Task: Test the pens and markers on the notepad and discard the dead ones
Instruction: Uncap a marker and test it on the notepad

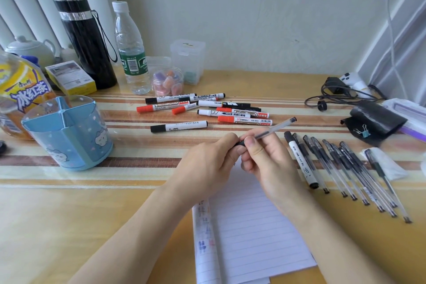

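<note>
On the striped table, a lined notepad lies at the near edge, with scribbles down its left margin. Whiteboard markers are scattered beyond it, and a row of pens is laid to its right. One pen is held just above the notepad's top. Its dark end is enclosed by the curled fingers of the left hand, and its barrel is pinched by the right hand. The cap is judged to be coming off or going on; which cannot be told. If it is coming off, a test stroke on bare paper is called for next.
</note>
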